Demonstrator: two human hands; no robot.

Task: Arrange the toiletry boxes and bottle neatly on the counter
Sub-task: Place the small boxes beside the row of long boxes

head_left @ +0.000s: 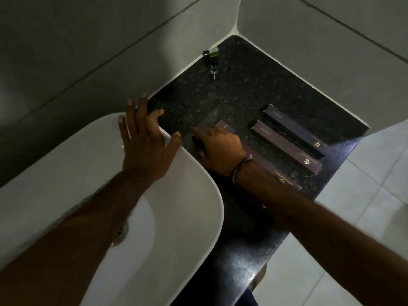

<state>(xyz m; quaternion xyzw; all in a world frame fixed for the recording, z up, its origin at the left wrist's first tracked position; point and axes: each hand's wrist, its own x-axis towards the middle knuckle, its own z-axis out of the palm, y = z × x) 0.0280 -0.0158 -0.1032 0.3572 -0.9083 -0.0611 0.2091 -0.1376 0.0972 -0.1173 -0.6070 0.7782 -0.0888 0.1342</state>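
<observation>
Hands, two. Left hand [145, 142]: fingers spread wide, empty, resting on the rim of the white basin [189, 217] where it meets the counter [220, 93]. Right hand [217, 146]: palm down, pressed on the far end of the nearest box [273, 173]; whether the fingers curl round it cannot be told. One dark bangle [239, 168] on the right wrist.

Toiletry boxes, three: long, slim, purple-grey with gold print, all lying flat on the dark speckled counter, roughly parallel, side by side. Middle box [287, 146] and far box [293, 129] lie free of the hand, just beside each other, the far one closest to the right-hand wall.

Bottles, two, small, in the back corner of the counter, well apart from the boxes. Green bottle [210, 51], dark cap, lying on its side against the wall. Clear bottle [214, 67], dark cap, just beside it; contents cannot be told.

Basin, one: holds a drain fitting, partly hidden by the left forearm.
</observation>
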